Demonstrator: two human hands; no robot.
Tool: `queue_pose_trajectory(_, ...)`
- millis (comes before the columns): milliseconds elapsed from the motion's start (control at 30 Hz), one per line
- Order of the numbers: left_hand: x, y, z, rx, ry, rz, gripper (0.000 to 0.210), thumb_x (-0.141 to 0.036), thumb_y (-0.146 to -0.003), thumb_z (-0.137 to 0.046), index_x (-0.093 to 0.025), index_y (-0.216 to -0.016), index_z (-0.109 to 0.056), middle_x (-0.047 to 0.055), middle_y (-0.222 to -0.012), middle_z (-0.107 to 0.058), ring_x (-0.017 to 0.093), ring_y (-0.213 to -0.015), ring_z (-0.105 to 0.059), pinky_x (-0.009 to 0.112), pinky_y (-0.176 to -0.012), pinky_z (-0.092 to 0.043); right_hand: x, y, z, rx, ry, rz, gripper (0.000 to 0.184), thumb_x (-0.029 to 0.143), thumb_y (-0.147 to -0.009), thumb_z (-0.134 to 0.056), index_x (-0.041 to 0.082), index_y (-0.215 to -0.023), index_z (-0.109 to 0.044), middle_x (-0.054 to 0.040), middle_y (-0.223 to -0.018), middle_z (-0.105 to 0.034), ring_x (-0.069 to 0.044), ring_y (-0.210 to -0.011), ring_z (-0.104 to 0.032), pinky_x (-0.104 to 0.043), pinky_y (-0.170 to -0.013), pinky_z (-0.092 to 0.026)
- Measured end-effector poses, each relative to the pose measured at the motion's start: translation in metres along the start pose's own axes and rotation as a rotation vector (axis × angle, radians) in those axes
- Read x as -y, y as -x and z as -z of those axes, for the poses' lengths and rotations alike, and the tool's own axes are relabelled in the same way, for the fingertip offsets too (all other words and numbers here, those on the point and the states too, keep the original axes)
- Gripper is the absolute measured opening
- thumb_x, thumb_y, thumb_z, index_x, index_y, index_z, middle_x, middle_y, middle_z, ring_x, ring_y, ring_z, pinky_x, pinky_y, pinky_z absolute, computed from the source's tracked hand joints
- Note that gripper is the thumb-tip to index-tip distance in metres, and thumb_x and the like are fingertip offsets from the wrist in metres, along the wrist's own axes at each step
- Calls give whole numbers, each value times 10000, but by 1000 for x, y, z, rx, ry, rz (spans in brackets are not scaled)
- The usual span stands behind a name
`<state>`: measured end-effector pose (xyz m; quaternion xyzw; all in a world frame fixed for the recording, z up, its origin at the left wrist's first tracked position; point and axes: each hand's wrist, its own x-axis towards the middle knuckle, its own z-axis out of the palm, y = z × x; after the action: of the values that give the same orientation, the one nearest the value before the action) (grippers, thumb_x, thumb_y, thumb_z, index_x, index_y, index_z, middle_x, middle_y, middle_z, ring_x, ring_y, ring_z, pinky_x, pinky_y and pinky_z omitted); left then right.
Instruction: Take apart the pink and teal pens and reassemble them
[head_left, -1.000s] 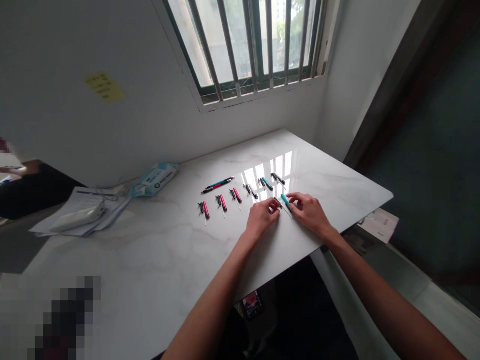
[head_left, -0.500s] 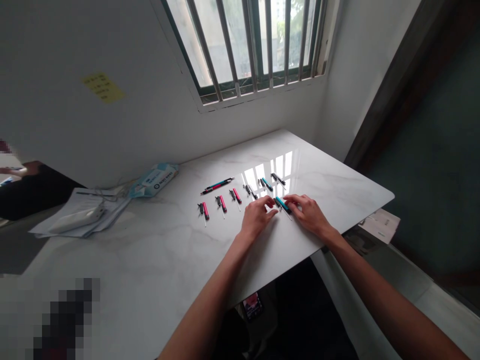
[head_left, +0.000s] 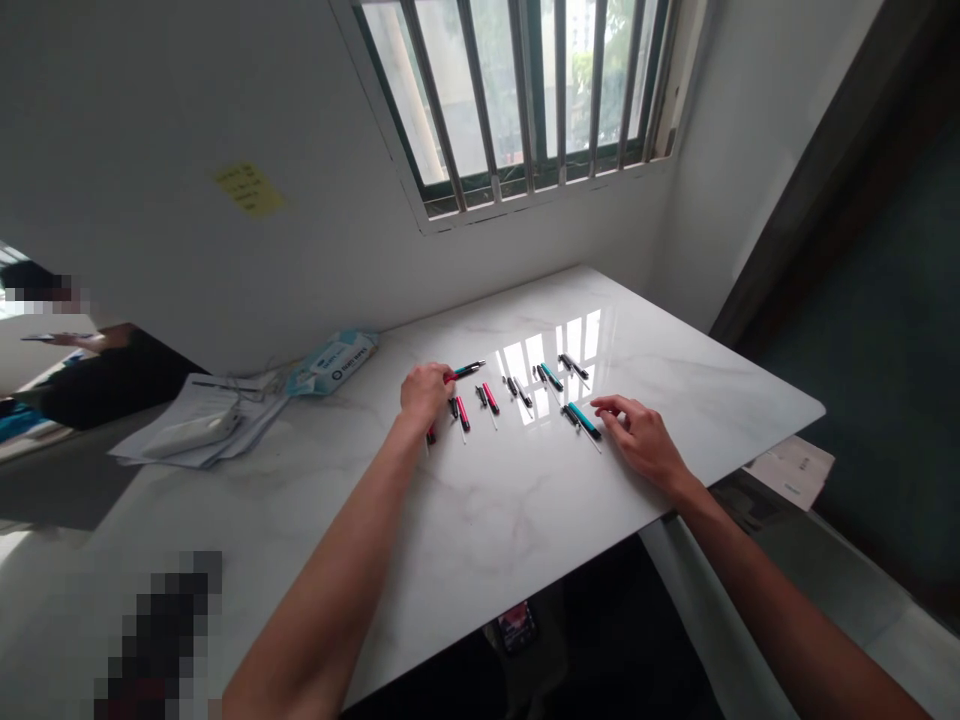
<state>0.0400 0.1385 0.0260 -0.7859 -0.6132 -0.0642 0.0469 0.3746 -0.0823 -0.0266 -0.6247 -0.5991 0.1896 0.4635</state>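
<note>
My left hand (head_left: pixel 426 393) has its fingers curled down over the near ends of the red and teal pens (head_left: pixel 466 371), which lie side by side at the back of the group; its fingertips are partly hidden. My right hand (head_left: pixel 636 432) rests on the table with fingers apart and holds nothing. Just left of it lies a teal pen barrel (head_left: pixel 583 420) with a dark part and a thin refill. More disassembled pens lie in sets between the hands: a red barrel (head_left: pixel 490 398), another red barrel (head_left: pixel 463 413), a teal barrel (head_left: pixel 552 376) and a black barrel (head_left: pixel 577 366).
A pack of wet wipes (head_left: pixel 334 362), papers (head_left: pixel 247 440) and a white device (head_left: pixel 196 430) lie to the left on the marble-patterned table (head_left: pixel 480 530). A barred window (head_left: pixel 517 110) is behind. At far left another person's dark sleeve (head_left: pixel 112 375) shows. A phone (head_left: pixel 516 625) is below the table edge.
My left hand has moved left from the near teal pen parts to the assembled pens. My right hand has drawn slightly away from the teal barrel. The view has shifted left.
</note>
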Motion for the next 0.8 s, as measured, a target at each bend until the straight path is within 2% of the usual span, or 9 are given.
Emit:
queue_pose_trajectory(300, 2, -11, -12, -29, -28, -20, 281, -274, -975, -608, -224, -1129, -838, 137, -1175, -779, 329, -1101, -662, 389, -905, -524, -3, 0, -1, -14, -2, 6, 280, 390, -1011, -591, 235, -1104, -805, -59, -1059, -804, -206, -747, -649, -362, -755, -526)
queue_pose_trajectory(400, 3, -14, -10, -33, -37, -43, 274, -254, -982, -583, -209, -1079, -835, 152, -1146, -776, 342, -1103, -649, 402, -888, -517, -2, 0, 1, -9, -7, 6, 271, 386, -1000, -598, 235, -1076, -811, -60, -1037, -803, -201, -724, -638, -357, -729, -524)
queue_pose_trajectory(500, 6, -9, 0, -115, 7, -62, 220, -272, -966, -609, -206, -1040, -805, 146, -1117, -779, 351, -1116, -644, 419, -923, -508, -1, 1, 2, -22, -11, -5, 265, 386, -989, -609, 234, -1055, -815, -66, -1026, -805, -203, -718, -637, -361, -728, -523)
queue_pose_trajectory(567, 7, 4, 12, -205, 95, -57, 190, -280, -958, -616, -210, -1051, -767, 128, -1101, -783, 337, -1098, -658, 424, -955, -500, 0, 2, 2, -38, -15, -15, 263, 391, -984, -617, 232, -1047, -817, -69, -1028, -806, -203, -718, -637, -364, -729, -520)
queue_pose_trajectory(633, 7, 28, 25, -258, 226, -48, 188, -256, -955, -592, -214, -1087, -719, 99, -1046, -782, 298, -1016, -689, 403, -937, -503, -1, 2, 2, -42, -22, -25, 268, 405, -982, -626, 234, -1056, -819, -68, -1027, -806, -198, -705, -631, -360, -712, -515)
queue_pose_trajectory(733, 2, 81, 40, -330, 416, -38, 233, -237, -963, -540, -227, -1163, -659, 69, -1057, -762, 247, -943, -711, 346, -847, -506, -4, 1, 2, -41, -29, -29, 285, 434, -980, -636, 243, -1089, -817, -65, -1034, -804, -196, -708, -636, -355, -697, -511)
queue_pose_trajectory(800, -4, 118, 42, -380, 479, 0, 246, -209, -964, -501, -238, -1163, -642, 56, -1055, -753, 223, -888, -705, 324, -804, -499, -4, 1, 3, -65, -23, -9, 283, 452, -976, -646, 238, -1070, -806, -63, -1026, -802, -210, -768, -663, -358, -730, -514)
